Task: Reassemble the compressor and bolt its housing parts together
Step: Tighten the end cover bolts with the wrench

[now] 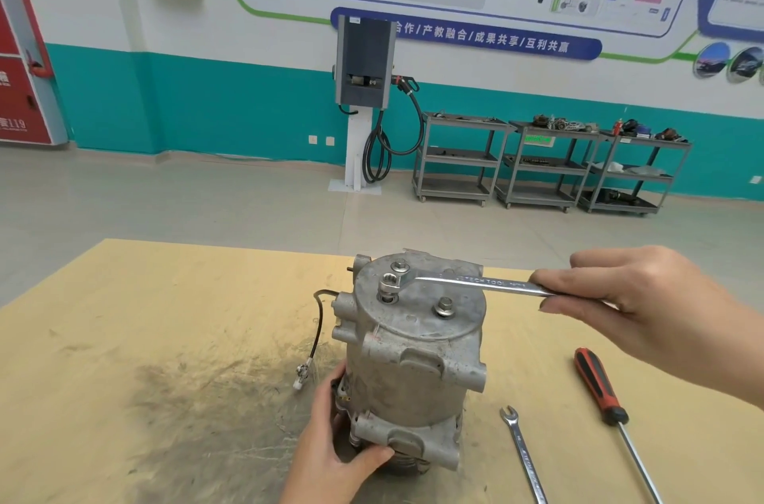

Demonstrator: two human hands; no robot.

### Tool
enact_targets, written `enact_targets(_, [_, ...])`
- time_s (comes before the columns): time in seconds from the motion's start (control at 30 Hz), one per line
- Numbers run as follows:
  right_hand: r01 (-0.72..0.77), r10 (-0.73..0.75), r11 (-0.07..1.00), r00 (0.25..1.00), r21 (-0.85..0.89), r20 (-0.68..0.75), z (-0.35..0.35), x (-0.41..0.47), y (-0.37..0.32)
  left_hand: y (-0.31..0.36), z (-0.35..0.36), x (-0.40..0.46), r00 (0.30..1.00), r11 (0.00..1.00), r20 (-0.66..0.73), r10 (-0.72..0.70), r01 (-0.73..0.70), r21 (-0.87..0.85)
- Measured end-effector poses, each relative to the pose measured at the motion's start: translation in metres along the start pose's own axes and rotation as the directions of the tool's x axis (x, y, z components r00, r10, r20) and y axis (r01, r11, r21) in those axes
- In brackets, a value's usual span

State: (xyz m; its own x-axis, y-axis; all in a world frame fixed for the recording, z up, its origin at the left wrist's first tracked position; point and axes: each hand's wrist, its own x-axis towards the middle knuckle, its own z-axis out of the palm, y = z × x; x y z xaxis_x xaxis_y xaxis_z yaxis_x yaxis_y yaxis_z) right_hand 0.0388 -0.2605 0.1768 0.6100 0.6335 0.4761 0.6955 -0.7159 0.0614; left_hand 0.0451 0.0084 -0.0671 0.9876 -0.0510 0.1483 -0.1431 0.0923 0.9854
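A grey metal compressor (413,354) stands upright on the wooden table (165,338). Three bolts show on its round top cover: one at the back (400,267), one at the right (444,305), and one at the left that stands raised (388,288). The ring end of a silver wrench (475,281) sits over the raised bolt. My right hand (632,297) grips the wrench's handle out to the right. My left hand (343,445) holds the compressor's lower left side, thumb curled round its front.
A second wrench (523,454) and a red-and-black screwdriver (599,388) lie on the table to the right of the compressor. A black cable with a white plug (316,338) hangs off its left side. Grey carts (545,164) stand far back by the wall.
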Motion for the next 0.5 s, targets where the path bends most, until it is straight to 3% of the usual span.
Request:
enact_targets(0.2, [0.105,-0.096,0.965,0.994,-0.242,0.047,-0.015,0.008,-0.006,-0.002,0.001,0.0,1.0,1.0,-0.009,0.024,-0.024,-0.005])
enact_targets(0.5, [0.211,-0.163,0.956,0.96,-0.205,0.23,-0.027,0.033,0.014,-0.001,0.0,-0.001,1.0,1.0,0.004,0.014,-0.014,0.008])
